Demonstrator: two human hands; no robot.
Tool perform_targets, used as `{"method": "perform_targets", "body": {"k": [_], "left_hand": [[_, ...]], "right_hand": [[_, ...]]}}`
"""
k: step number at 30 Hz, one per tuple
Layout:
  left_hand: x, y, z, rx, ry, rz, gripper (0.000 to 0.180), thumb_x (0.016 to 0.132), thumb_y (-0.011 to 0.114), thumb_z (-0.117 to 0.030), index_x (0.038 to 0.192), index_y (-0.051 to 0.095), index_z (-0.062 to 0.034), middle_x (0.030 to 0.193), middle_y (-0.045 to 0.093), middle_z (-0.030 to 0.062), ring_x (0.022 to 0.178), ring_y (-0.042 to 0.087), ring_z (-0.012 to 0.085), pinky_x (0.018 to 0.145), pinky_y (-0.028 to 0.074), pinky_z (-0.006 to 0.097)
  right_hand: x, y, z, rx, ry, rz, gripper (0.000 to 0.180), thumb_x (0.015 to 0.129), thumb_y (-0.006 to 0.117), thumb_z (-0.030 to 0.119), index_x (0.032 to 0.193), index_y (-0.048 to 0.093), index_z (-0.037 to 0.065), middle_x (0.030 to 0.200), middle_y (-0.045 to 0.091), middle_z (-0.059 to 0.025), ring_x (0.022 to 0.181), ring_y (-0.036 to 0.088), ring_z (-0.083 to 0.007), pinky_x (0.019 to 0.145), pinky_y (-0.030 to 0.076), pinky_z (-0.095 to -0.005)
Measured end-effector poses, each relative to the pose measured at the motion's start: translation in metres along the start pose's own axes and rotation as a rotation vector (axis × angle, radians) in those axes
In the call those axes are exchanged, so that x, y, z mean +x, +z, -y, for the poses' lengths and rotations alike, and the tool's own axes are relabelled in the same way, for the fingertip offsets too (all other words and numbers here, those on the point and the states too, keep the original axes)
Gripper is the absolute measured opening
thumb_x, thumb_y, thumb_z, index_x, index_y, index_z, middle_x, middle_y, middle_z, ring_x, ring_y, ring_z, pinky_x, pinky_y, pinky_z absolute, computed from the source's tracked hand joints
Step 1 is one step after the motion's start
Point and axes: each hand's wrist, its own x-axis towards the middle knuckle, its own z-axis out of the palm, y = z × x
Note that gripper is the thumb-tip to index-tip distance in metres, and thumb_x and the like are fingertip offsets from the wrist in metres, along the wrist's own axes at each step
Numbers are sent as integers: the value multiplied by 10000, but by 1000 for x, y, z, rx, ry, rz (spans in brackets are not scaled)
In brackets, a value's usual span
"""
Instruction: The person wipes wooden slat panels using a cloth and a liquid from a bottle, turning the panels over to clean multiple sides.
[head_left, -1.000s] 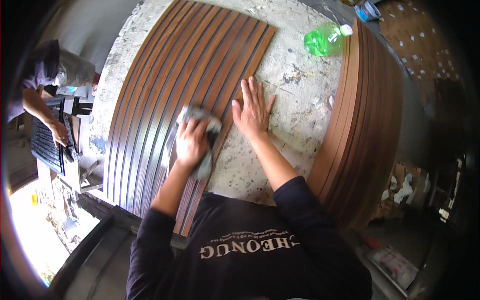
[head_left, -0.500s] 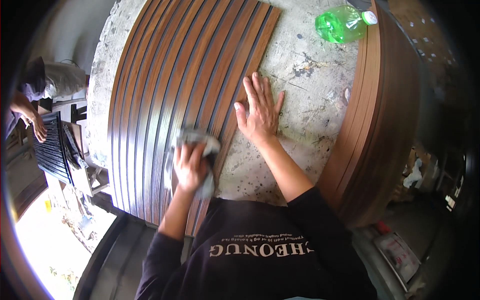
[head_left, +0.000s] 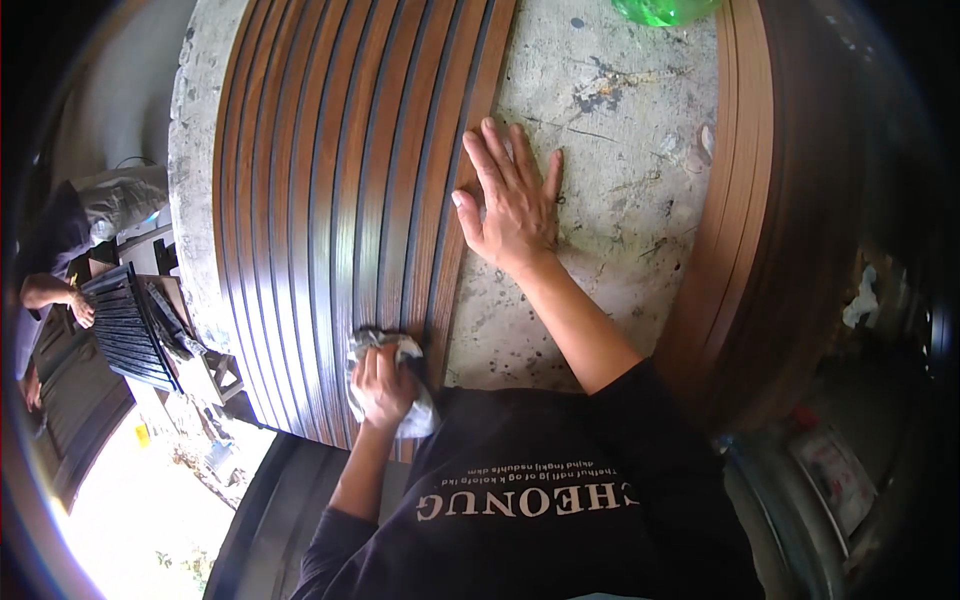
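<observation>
A long brown wood-grain panel with dark grooves between its slats lies on a stained pale tabletop. My left hand is closed round a crumpled grey-white rag and presses it onto the panel near its lower end. Part of the rag is hidden under the fingers. With fingers spread and nothing held, my right hand rests at the panel's right edge, its fingertips against the outermost slat.
To the right stands a stack of brown boards. A green bottle is cut off at the top edge. At far left, another person's hand touches a black ribbed panel beside bright ground.
My left hand has drawn the rag down the panel toward my body. The view has shifted, so the bottle sits higher in the picture. My right hand stays at the panel's edge.
</observation>
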Motion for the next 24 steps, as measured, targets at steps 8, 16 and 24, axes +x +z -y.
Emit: {"method": "perform_targets", "body": {"k": [8, 16, 24], "left_hand": [[215, 33, -2, 171, -63, -309, 168, 840, 519, -152, 971, 514, -46, 877, 605, 154, 751, 618, 312, 616, 505, 392], [-12, 3, 1, 139, -105, 140, 228, 790, 603, -188, 962, 557, -45, 737, 630, 135, 583, 625, 281, 510, 513, 375], [162, 27, -14, 145, 21, -113, 141, 831, 537, -226, 859, 500, -93, 721, 614, 111, 612, 632, 278, 467, 471, 380]], "right_hand": [[2, 6, 10, 47, -59, -165, 592, 863, 490, 401, 1396, 358, 180, 1478, 302, -25, 1352, 296, -279, 1056, 150, -635], [-3, 4, -4, 33, -12, -78, 581, 902, 442, 412, 1422, 317, 184, 1495, 277, -40, 1373, 256, -298, 1071, 108, -629], [1, -5, 9, 33, -42, -143, 591, 875, 484, 383, 1405, 340, 165, 1489, 277, -26, 1369, 256, -274, 1062, 137, -625]]}}
